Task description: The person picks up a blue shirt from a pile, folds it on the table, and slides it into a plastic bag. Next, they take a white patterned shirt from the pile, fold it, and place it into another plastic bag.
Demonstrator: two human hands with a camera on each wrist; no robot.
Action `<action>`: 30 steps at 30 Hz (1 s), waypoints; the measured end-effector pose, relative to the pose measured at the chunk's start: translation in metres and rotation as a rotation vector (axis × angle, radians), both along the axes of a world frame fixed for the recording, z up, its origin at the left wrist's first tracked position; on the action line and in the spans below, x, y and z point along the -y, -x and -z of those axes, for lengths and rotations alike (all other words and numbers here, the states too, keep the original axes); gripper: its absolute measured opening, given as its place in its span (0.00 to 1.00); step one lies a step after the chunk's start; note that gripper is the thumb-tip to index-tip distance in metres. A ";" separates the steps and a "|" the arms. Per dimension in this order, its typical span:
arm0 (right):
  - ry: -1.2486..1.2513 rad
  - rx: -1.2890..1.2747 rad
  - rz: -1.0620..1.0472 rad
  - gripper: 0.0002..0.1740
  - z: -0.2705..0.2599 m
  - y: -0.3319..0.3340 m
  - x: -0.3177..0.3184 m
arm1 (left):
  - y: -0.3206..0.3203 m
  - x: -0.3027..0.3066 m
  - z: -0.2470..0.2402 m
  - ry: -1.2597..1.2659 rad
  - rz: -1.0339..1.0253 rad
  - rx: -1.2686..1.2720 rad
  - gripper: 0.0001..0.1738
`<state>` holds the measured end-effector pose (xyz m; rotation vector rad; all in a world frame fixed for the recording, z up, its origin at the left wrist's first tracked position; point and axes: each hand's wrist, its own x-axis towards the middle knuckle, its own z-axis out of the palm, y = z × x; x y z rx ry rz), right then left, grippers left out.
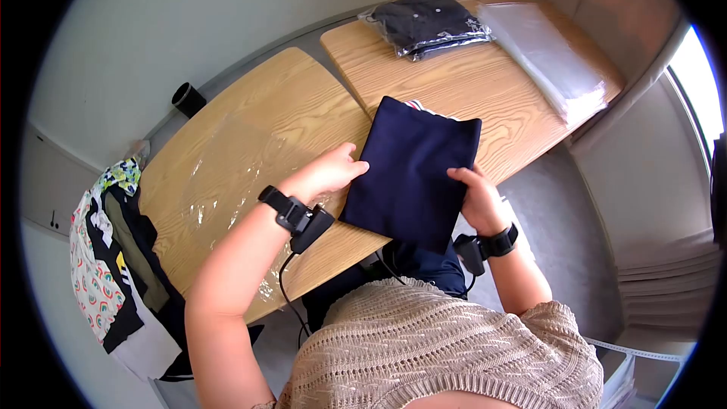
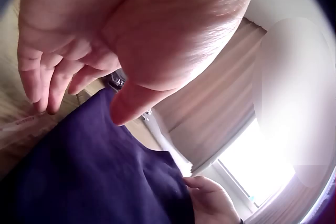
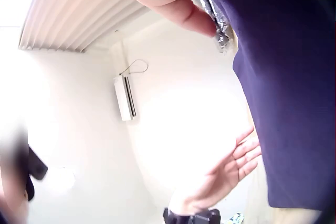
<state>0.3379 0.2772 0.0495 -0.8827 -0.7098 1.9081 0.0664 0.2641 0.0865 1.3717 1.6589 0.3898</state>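
Note:
A folded navy garment (image 1: 413,174) is held up over the table's front edge, with striped trim peeking out along its far side. My right hand (image 1: 482,201) grips its right edge, thumb on the upper face and fingers behind. At the opposite edge is my left hand (image 1: 329,170), its thumb overlapping the cloth in the head view. The left wrist view shows that thumb (image 2: 139,103) standing well apart from the loosely extended fingers. A clear plastic bag (image 1: 235,170) lies flat on the wooden table, left of the garment and partly behind my left forearm.
Farther back, a bagged dark garment (image 1: 428,23) sits beside a stack of clear plastic bags (image 1: 545,57). Clothes (image 1: 102,273) are heaped at the table's left end. A black bin (image 1: 188,99) stands behind the table, and a curtain (image 1: 659,280) hangs at right.

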 end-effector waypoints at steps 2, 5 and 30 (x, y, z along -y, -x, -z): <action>-0.159 0.045 0.110 0.38 0.014 0.004 0.009 | -0.002 -0.017 0.023 0.006 -0.003 0.071 0.35; -0.193 0.140 0.208 0.53 0.006 0.012 0.025 | -0.005 -0.029 0.049 -0.030 -0.031 0.148 0.29; -0.079 0.189 0.071 0.20 0.006 0.027 0.021 | -0.106 0.032 -0.008 -0.570 0.589 -0.307 0.22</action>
